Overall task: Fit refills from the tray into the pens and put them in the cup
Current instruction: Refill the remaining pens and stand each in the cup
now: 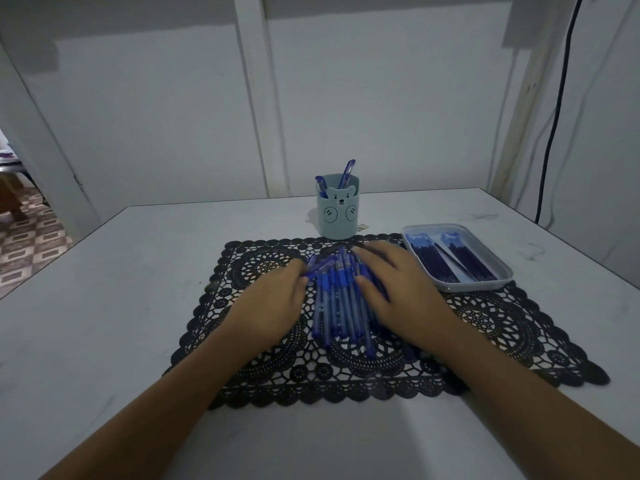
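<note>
- counter [121, 306]: wide margin left of and in front of 1 black lace mat [485, 327]
- 1 tray [450, 288] of refills [453, 261] on the mat's right-rear corner
- pen pile [337, 306] mid-mat, count unreadable
- right hand [401, 289] flat on the pile, fingers spread; left hand [273, 299] at the pile's left edge, grip unclear
- 1 cup [337, 213] behind the mat, 2 pens [347, 173] inside
</note>
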A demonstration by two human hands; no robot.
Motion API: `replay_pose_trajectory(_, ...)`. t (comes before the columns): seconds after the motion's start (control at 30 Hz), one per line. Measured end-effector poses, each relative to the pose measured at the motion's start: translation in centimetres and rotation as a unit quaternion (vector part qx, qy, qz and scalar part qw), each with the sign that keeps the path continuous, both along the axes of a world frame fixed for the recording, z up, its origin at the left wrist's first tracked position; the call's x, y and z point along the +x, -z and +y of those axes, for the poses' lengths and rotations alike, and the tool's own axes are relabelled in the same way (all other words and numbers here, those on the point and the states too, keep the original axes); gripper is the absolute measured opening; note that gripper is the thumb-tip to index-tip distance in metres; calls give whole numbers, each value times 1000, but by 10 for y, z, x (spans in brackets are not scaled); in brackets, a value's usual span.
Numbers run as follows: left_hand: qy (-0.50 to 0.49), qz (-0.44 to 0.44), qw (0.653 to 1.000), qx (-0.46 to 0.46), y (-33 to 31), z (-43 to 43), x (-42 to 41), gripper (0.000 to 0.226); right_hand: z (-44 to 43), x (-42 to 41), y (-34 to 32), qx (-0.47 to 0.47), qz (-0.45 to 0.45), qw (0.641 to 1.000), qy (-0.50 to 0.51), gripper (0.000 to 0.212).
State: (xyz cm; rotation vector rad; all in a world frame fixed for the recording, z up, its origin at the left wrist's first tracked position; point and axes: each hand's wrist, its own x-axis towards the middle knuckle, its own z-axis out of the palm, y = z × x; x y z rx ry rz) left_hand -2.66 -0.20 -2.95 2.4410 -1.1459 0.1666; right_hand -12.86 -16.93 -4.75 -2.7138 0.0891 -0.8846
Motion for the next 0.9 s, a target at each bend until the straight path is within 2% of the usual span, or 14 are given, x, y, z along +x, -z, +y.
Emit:
replay_pose_trajectory(0.13, 100, -54, 993, -20, 4, -1, -4, 26, 17, -2, 0, -108, -1, 993, -53, 46)
replay_pose_trajectory(0.3, 161, -49, 986, 4, 4, 1, -9, 20, 17, 1, 5, -178, -21, 982, -62, 15)
replay_pose_trajectory(0.37, 164, -65, 984, 18, 4, 3, -7, 26, 17, 2, 8, -160, -7, 985, -64, 26)
replay_pose_trajectory(0.43, 154, -123, 980, 22, 5, 4, -4, 44, 17, 2, 6, -141, 17, 988, -65, 29)
replay_pose_trajectory(0.5, 144, -136, 980, 29, 6, 5, 0, 55, 19, -3, 2, -127, 52, 988, -64, 8)
replay_pose_trajectory(0.6, 155, -148, 976, 32, 5, 7, 0, 47, 17, -8, -5, -89, 90, 990, -68, 36)
replay_pose_trajectory(0.67, 154, -182, 971, 22, 4, 8, -1, 35, 14, -12, -7, -85, 56, 991, -89, 33)
replay_pose_trajectory(0.77, 149, -205, 967, 12, 1, 11, 0, 27, 9, -12, -8, -73, 7, 995, -70, 29)
replay_pose_trajectory(0.83, 146, -206, 968, 18, -1, 13, 2, 30, 11, -10, -9, -55, 14, 997, -44, 35)
replay_pose_trajectory(0.9, 124, -197, 972, 25, -1, 14, 6, 37, 14, -12, -12, -24, 61, 998, -6, 32)
